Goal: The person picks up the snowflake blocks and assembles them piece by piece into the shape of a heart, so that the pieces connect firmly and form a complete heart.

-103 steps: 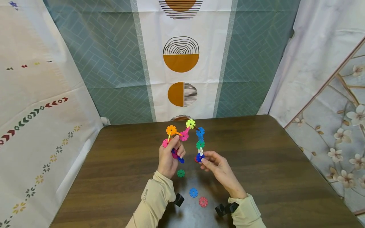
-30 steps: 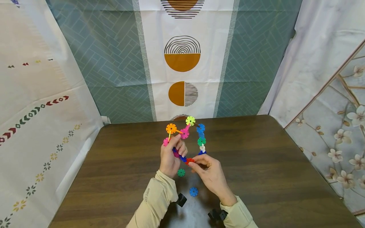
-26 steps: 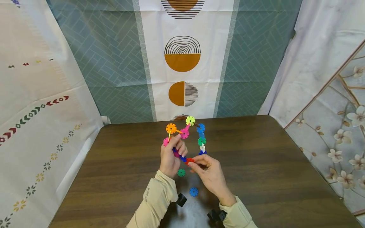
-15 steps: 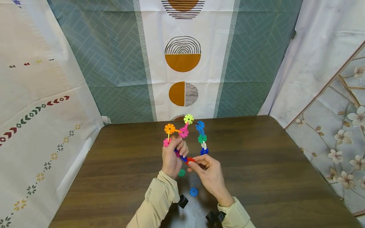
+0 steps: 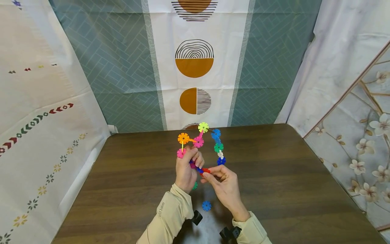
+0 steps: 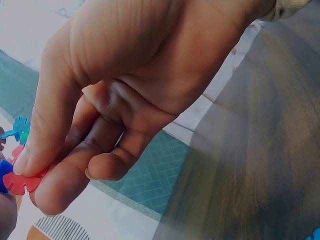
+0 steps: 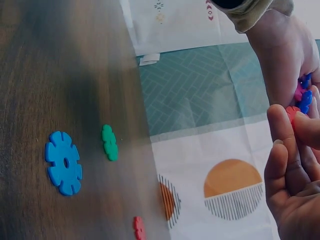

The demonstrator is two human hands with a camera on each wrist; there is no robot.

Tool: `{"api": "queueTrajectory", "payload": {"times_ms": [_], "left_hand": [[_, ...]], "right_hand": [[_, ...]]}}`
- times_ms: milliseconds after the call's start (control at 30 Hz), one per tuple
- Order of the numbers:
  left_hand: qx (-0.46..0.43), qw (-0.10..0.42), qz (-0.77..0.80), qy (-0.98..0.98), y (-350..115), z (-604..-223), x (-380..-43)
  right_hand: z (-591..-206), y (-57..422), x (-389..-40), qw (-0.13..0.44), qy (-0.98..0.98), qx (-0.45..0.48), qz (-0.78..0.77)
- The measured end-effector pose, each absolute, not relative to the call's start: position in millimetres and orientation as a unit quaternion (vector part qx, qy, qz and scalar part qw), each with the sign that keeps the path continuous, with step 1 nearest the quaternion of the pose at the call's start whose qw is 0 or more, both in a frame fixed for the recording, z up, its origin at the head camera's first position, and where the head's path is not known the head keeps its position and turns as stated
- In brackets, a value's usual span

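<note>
My left hand (image 5: 186, 171) grips a chain of plastic snowflake discs (image 5: 183, 138) near one end. From there the chain loops up through pink, orange, lime, blue, green and white pieces to a dark blue disc (image 5: 221, 160). Below the left fingers a magenta and a dark blue piece (image 7: 305, 101) stick out. Between thumb and finger my right hand (image 5: 226, 188) pinches a red disc (image 6: 22, 182), which meets that dark blue piece; how deep the slots interlock cannot be told. The left wrist view shows mostly the right hand (image 6: 115, 75).
A loose blue disc (image 5: 206, 205) lies on the brown wooden table (image 5: 137, 189) below the hands. A green disc (image 5: 195, 185) is partly behind the left hand. Another red piece (image 7: 139, 228) shows in the right wrist view. Patterned cloths hang behind.
The right hand let go of the chain's far end, and a red disc left the table. It now pinches a red disc at the near end. Lately both hands and the chain shift slightly right.
</note>
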State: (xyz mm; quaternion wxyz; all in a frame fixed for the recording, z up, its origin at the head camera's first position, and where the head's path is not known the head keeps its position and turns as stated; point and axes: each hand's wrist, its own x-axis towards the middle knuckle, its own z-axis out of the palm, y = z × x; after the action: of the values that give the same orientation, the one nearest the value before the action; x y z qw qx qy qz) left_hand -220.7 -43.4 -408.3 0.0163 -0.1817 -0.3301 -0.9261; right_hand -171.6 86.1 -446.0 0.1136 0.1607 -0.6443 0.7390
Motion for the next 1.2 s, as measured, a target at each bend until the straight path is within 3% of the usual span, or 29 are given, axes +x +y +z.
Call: {"api": "queueTrajectory", "payload": {"times_ms": [367,767,1067,1200], "left_hand": [[-0.192,-0.018,-0.909,-0.369,-43.5,-408.1,-217.8],[-0.130,-0.053,-0.925,-0.353,-41.9,-408.3,-214.6],[-0.098,-0.019,-0.936,-0.338,-48.8,-407.1,-221.2],[-0.110,-0.007,-0.937,-0.331,-53.2,-405.4,-223.6]], "right_hand": [[-447.3,87.3,-172.3,0.145,-0.648,0.159,0.730],[-448.0,84.4,-173.0,0.154,-0.670,0.137,0.713],[-450.6,93.6,-171.7,0.056,-0.769,0.131,0.623],[-457.8,100.9,-172.5,-0.025,-0.857,0.129,0.498]]}}
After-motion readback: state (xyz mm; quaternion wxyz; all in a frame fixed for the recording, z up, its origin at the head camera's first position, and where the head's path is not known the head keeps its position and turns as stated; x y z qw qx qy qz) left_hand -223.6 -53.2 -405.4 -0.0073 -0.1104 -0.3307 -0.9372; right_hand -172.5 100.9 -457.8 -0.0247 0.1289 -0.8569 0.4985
